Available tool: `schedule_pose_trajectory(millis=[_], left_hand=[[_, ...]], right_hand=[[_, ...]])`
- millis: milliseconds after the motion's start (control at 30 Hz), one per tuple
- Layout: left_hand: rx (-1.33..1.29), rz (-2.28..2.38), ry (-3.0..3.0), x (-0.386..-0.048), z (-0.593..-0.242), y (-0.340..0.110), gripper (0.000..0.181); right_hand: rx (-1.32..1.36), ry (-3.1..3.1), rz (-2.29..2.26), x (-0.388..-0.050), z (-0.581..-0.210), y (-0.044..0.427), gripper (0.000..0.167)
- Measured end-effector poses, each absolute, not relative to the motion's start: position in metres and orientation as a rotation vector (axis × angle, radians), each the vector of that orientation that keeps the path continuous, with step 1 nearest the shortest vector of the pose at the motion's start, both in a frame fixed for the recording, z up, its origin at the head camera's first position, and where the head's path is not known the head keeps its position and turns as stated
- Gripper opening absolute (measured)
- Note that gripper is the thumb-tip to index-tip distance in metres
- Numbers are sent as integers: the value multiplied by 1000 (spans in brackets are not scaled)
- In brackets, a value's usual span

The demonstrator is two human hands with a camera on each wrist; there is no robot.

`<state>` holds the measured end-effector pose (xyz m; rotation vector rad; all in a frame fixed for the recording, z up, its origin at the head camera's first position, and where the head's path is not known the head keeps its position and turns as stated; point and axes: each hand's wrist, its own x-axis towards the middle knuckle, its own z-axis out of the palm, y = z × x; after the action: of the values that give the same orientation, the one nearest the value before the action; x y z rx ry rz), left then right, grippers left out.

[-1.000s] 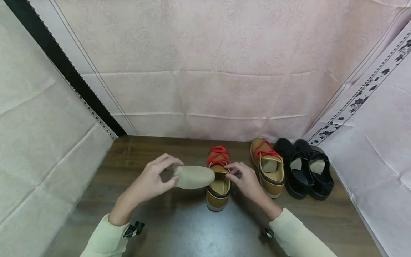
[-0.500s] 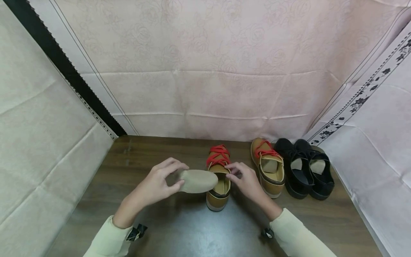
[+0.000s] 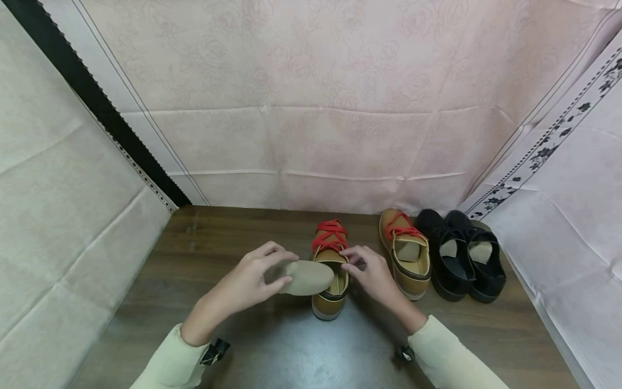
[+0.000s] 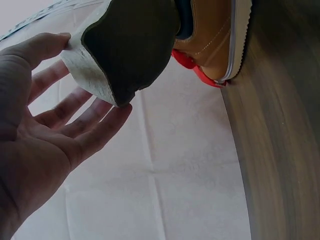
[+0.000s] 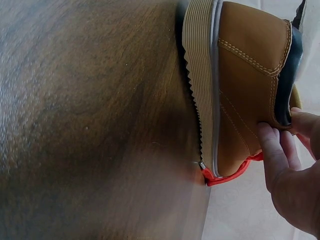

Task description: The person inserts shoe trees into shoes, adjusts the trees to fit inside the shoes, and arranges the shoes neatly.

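A brown shoe (image 3: 328, 307) with red laces stands upright at the middle of the wooden surface. My left hand (image 3: 256, 278) grips a beige insole (image 3: 310, 277) by one end, thumb and fingers at opposite edges. Its rounded free end hangs over the left side of the shoe's opening. In the left wrist view the insole (image 4: 135, 47) shows a dark underside, and its gripped end is bent. With thumb and fingertips, my right hand (image 3: 370, 272) pinches the shoe's right collar edge. From the right wrist, the shoe (image 5: 250, 75) shows its ridged pale sole and dark collar lining.
A matching brown shoe (image 3: 413, 278) stands to the right, with a pale insert inside. Beside it are two black shoes (image 3: 449, 289), each with a pale patch inside. Behind the wooden surface (image 3: 272, 346) hangs a pale patterned cloth (image 3: 301, 146), with more cloth at both sides.
My left hand has moved right and slightly nearer to me with the insole, whose free end now reaches further over the shoe's opening. The right hand and the shoe have stayed in place.
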<state>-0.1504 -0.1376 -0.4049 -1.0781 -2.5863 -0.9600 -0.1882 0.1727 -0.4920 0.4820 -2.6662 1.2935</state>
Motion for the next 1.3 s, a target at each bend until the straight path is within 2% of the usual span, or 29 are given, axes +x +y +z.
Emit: schedule_pose_trajectory(millis=[1300], left_hand=[[-1013, -838, -2632, -150, -411, -79, 42]], right_hand=[[481, -2662, 1289, -186, -491, 173, 23]])
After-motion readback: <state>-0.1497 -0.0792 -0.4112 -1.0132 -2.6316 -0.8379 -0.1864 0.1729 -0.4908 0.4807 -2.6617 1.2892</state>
